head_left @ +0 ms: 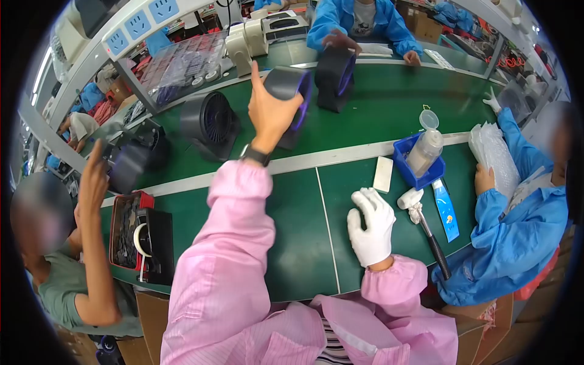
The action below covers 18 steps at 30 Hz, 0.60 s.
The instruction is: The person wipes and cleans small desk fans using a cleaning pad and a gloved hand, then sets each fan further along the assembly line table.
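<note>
My left hand (pixel 272 114), bare with a dark watch at the wrist, is stretched far over the green bench. Its thumb and index finger span a black round desk fan (pixel 285 84) with a purple-lit rim, and they grip its housing. In a white glove, my right hand (pixel 372 228) lies on the near bench surface with fingers extended and nothing in it. Close to it are a white block (pixel 382 174) and a white-headed mallet (pixel 433 234) with a black handle.
More black fans stand at left (pixel 210 125) and near a co-worker's hand (pixel 336 76). A blue bin (pixel 418 159) holds a bottle (pixel 424 152); a blue packet (pixel 446 210) lies beside it. A red box (pixel 126 234) of dark parts and a tape dispenser (pixel 157 243) sit left. Co-workers flank me.
</note>
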Each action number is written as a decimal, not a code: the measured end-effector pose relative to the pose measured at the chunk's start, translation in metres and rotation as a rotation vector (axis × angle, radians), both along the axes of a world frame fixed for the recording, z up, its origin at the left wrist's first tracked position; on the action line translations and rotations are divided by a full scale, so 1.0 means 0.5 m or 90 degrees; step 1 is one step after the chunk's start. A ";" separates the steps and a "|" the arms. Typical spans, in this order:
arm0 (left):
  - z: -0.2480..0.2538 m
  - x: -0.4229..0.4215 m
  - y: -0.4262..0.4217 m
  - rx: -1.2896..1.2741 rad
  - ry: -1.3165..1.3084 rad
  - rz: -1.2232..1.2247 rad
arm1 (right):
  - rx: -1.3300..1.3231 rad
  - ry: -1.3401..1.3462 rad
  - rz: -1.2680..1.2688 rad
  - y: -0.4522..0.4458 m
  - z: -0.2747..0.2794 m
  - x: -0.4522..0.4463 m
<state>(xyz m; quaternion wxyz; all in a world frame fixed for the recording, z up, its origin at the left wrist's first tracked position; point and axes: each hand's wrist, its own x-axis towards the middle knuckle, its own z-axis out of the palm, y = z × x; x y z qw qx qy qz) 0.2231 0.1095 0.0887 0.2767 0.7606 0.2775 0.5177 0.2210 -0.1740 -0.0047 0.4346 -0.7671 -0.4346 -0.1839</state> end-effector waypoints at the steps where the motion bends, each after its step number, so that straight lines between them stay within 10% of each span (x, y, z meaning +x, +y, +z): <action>1: 0.011 -0.043 -0.014 0.021 -0.016 -0.085 | 0.034 0.024 0.020 -0.002 -0.003 0.000; 5: 0.005 -0.240 -0.117 0.115 -0.096 -0.318 | 0.128 0.393 0.046 0.022 -0.005 0.006; 9: -0.041 -0.397 -0.177 0.090 -0.041 -0.569 | 0.199 0.769 0.436 0.070 0.074 -0.049; 13: -0.131 -0.422 -0.192 -0.027 -0.043 -0.550 | -0.172 0.040 0.357 0.097 0.245 -0.122; 18: -0.142 -0.427 -0.217 -0.216 -0.173 -0.274 | -0.100 -0.106 0.324 0.133 0.222 -0.141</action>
